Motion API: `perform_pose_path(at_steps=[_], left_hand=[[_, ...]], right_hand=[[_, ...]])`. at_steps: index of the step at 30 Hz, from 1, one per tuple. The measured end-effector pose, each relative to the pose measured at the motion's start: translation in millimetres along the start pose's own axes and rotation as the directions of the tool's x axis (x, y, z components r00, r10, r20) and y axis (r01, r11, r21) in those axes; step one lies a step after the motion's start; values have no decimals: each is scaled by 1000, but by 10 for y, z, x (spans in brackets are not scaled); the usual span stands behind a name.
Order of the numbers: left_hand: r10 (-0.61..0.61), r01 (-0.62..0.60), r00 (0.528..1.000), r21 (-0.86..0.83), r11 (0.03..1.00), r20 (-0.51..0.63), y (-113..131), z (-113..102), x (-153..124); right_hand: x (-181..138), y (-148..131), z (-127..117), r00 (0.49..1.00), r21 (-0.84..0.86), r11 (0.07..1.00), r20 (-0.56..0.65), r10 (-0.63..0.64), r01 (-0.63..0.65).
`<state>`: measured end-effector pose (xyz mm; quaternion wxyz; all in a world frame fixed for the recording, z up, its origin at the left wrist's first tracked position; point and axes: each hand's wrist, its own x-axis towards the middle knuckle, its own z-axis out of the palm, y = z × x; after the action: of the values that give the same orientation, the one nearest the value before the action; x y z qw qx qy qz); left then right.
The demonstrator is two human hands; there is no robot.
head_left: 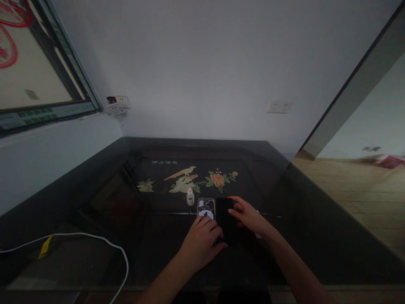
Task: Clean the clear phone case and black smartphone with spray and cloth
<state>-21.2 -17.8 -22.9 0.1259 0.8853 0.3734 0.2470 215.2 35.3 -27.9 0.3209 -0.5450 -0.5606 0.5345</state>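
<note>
A clear phone case [206,205] with white and dark figures on it lies on the dark tabletop. My left hand [204,240] rests palm down over its lower end, fingers bent and thumb apart, near the black phone's lower left. Right beside the case is a black phone [224,211], its dark face hard to tell from the table. My right hand [248,217] grips the phone's right edge, thumb on top and fingers along the side. A small clear bottle [190,197] with a white cap stands just left of the case.
The glossy dark table [152,236] carries a bird and flower picture [217,179]. A white cable [95,235] with a yellow tag [46,247] curves at the left. Something white [258,235] shows partly beneath my right wrist. Wall sockets [279,107] sit behind the table.
</note>
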Motion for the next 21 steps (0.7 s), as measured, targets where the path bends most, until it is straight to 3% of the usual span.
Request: perform_pose_path(at_steps=[9,21], left_hand=[[-46,46,999,-28,999,-25,1,16,-11],[-76,75,996,-25,997,-40,-15,28,-15]], right_hand=[[29,-152,33,991,-113,993,-124,-49,35],[95,-72,57,938,-285,951,-284,-200,116]])
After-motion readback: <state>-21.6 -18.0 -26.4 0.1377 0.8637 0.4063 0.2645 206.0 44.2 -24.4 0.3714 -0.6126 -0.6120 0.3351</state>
